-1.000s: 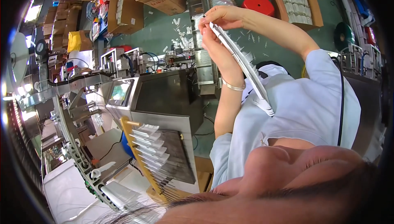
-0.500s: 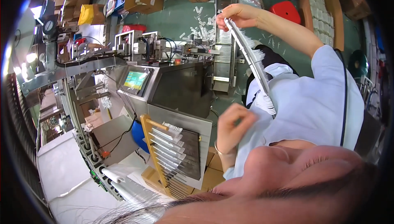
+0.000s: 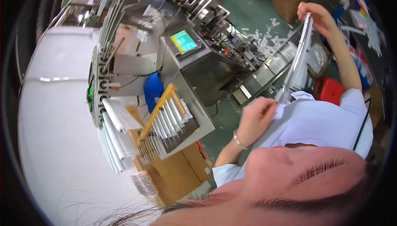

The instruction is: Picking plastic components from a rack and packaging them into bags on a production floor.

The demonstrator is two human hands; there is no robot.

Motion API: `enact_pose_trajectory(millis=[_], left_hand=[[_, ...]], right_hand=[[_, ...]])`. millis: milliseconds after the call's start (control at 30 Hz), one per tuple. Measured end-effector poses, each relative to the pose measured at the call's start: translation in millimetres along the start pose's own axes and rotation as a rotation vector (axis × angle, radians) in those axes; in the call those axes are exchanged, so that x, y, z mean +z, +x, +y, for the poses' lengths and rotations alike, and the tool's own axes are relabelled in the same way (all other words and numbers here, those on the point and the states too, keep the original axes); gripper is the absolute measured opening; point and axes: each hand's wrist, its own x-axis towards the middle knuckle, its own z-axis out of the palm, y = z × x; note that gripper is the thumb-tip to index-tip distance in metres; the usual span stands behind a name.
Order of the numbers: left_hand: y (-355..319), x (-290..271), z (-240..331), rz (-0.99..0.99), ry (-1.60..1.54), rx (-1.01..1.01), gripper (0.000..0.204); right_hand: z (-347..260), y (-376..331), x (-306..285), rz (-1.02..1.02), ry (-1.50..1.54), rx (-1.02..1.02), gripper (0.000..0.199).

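Note:
My right hand [image 3: 317, 18], raised at the upper right, has its fingers closed round the far end of a long narrow rod loaded with thin white pieces [image 3: 301, 56]. The rod slants down toward my chest. My left hand [image 3: 258, 117], with a bracelet at the wrist, is curled beside the rod's lower end; whether its fingers grip the rod or something else is hidden. Below and left of that hand, a yellow wooden rack [image 3: 159, 110] carries several similar rods with white pieces [image 3: 168, 120].
A steel machine with a lit screen [image 3: 185, 42] stands left of the rod. A metal chute [image 3: 264, 75] runs behind it. White scraps [image 3: 264, 39] litter the green floor. A red stool [image 3: 328, 90], cardboard boxes [image 3: 182, 170] and white rolls [image 3: 118, 114] are around me.
My view has turned, shifting the machine and rack in the picture. My left hand has moved up to the rod's lower end. My right hand still holds the far end.

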Motion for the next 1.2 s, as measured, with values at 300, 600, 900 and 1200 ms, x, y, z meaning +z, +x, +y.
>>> enact_pose_trajectory(millis=[300,600,900,1200], left_hand=[[55,-93,21,0.93,-0.055,0.168,0.011],[90,-120,11,1.108,-0.222,0.366,0.016],[138,-149,-4,1.13,-0.134,0.377,0.016],[210,-208,17,1.252,0.068,0.545,0.016]], right_hand=[[-77,82,95,-0.018,0.088,-0.419,0.022],[-81,91,110,-0.115,-0.13,-0.446,0.021],[-75,105,93,-0.038,-0.203,-0.386,0.02],[-80,199,80,-0.155,-0.17,-0.535,0.016]])
